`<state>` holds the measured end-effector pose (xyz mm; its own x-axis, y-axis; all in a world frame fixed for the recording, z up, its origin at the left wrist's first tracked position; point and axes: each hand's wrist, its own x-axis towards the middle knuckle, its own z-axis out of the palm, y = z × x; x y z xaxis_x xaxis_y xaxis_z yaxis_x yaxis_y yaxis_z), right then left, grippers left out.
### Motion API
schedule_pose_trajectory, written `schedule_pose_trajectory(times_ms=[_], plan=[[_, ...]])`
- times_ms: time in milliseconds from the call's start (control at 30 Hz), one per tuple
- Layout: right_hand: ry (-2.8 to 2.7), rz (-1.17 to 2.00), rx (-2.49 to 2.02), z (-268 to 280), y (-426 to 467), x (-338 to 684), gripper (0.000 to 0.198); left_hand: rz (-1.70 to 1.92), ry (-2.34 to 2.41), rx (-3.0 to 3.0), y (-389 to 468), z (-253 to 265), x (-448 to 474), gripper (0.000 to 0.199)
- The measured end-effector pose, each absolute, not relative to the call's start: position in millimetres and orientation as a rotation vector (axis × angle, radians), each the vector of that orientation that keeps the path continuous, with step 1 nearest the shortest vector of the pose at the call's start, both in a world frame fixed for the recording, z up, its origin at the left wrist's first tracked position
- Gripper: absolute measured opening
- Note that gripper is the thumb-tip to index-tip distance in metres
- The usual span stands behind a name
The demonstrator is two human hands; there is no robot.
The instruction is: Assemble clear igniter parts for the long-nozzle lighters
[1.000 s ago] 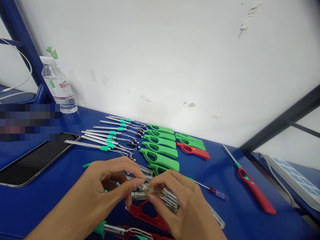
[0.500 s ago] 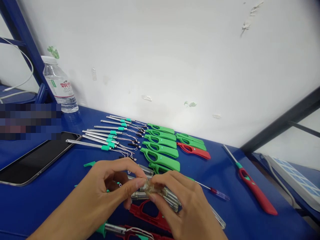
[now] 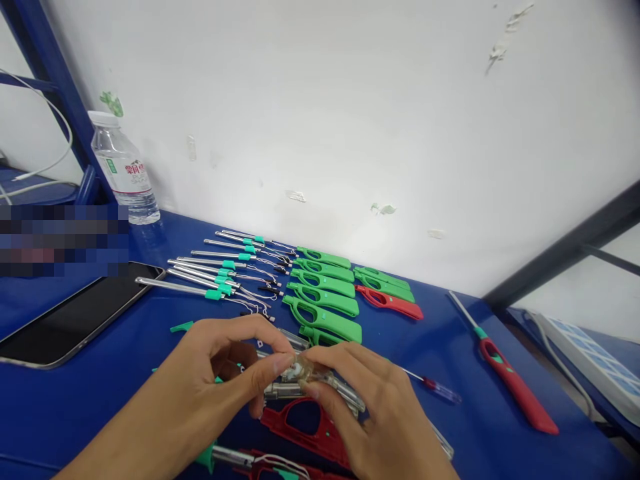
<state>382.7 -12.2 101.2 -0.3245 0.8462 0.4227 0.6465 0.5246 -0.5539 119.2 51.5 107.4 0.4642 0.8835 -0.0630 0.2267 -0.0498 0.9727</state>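
Observation:
Both my hands meet over the blue table (image 3: 450, 347) on a small clear plastic lighter part (image 3: 306, 371). My left hand (image 3: 225, 373) pinches its left end between thumb and forefinger. My right hand (image 3: 370, 407) grips its right end with the fingertips. Under the hands lie several clear tubes (image 3: 345, 393) and a red lighter shell (image 3: 310, 430). Beyond them stands a row of green lighter shells (image 3: 325, 297) and a row of metal nozzle tubes with teal collars (image 3: 215, 270).
A tablet (image 3: 75, 313) lies at the left, a water bottle (image 3: 123, 170) behind it. An assembled red lighter (image 3: 510, 380) and a small red-handled screwdriver (image 3: 435, 389) lie to the right. One red shell (image 3: 393, 303) sits among the green ones. A white wall rises close behind.
My hands stay on the clear part, and the right fingers have shifted slightly along it. The view has drifted a little.

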Motion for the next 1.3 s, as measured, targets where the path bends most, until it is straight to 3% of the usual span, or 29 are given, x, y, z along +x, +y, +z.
schedule_pose_trajectory(times_ms=[500, 733, 1067, 1200, 1300], plan=[[-2.107, 0.278, -1.176, 102, -8, 379, 0.024, 0.694, 0.962, 1.528, 49, 104, 122, 0.034], [-2.138, 0.219, -1.187, 106, -6, 378, 0.025, 0.760, 0.936, 1.485, 50, 114, 130, 0.025], [-2.147, 0.185, -1.195, 100, -6, 385, 0.039, 0.841, 0.939, 1.598, 53, 134, 133, 0.035], [-2.166, 0.093, -1.179, 102, -6, 384, 0.029, 0.859, 0.990, 1.526, 52, 133, 132, 0.036], [-2.187, 0.057, -1.172, 107, -5, 380, 0.035, 0.810, 1.022, 1.496, 51, 130, 131, 0.035]])
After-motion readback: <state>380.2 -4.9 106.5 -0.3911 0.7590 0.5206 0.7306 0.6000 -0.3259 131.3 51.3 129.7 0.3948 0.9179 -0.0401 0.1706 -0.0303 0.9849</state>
